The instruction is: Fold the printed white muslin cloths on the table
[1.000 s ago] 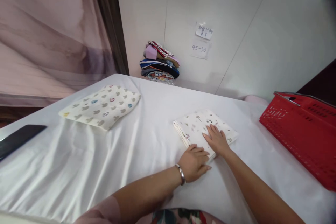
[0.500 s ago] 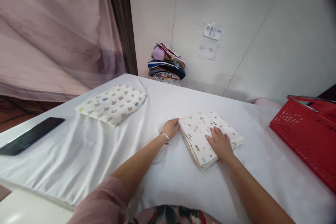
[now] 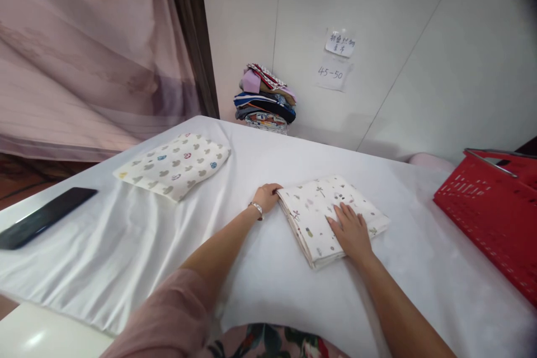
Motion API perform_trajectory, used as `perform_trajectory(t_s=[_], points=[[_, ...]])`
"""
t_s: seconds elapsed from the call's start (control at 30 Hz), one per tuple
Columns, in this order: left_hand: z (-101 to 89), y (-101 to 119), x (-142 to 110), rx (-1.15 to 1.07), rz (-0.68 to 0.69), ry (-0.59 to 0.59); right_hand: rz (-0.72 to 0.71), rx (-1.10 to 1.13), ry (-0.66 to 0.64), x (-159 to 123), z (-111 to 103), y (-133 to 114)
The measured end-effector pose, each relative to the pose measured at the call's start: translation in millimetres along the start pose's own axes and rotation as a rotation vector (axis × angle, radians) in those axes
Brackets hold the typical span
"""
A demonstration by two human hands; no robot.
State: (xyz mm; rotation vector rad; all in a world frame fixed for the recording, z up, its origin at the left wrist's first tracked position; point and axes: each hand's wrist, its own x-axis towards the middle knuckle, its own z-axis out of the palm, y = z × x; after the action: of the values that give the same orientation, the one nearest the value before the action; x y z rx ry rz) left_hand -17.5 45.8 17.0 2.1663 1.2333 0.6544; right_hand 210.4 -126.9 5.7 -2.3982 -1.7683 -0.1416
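Note:
A folded white cloth (image 3: 312,218) with small printed plants lies in several layers on the white-covered table (image 3: 268,285). My left hand (image 3: 267,198), a silver bracelet at its wrist, pinches the cloth's far left corner. Flat on top of the cloth, toward its right side, rests my right hand (image 3: 350,232) with its fingers spread. Farther left lies another folded cloth (image 3: 178,165), cream with grey mushroom shapes and a few coloured ones; neither hand touches it.
A red plastic basket (image 3: 495,212) with a metal handle stands at the right. A black phone-like slab (image 3: 48,218) lies at the left edge. Behind the table rises a pile of folded fabrics (image 3: 266,98) against the wall, near two paper notes (image 3: 335,61). A pink curtain (image 3: 84,50) hangs at left.
My left hand has gone from the cloth's near edge to its far left corner and closed there, shifting that corner slightly left. My right hand has stayed flat on the cloth.

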Motion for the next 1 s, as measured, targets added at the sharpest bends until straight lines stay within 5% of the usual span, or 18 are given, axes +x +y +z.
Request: perform_trajectory(t_s=[0.37,0.5,0.63,0.77,1.0], points=[[-6.5,6,-5,-0.139,-0.069,0.009,-0.004,0.035,0.013,1,-1,-2],[-6.5,40,-32,0.051,0.256,0.096,-0.007,0.051,0.016,0,-3,-3],[15.2,68,-75,0.259,0.553,-0.089,-0.022,0.049,0.052,0,-1,-2],[32.0,67,-97,0.316,0.562,-0.163,-0.046,0.034,0.105,0,2,-3],[29.1,79,-102,0.327,0.554,-0.198,-0.034,0.067,0.087,0,-2,-4]])
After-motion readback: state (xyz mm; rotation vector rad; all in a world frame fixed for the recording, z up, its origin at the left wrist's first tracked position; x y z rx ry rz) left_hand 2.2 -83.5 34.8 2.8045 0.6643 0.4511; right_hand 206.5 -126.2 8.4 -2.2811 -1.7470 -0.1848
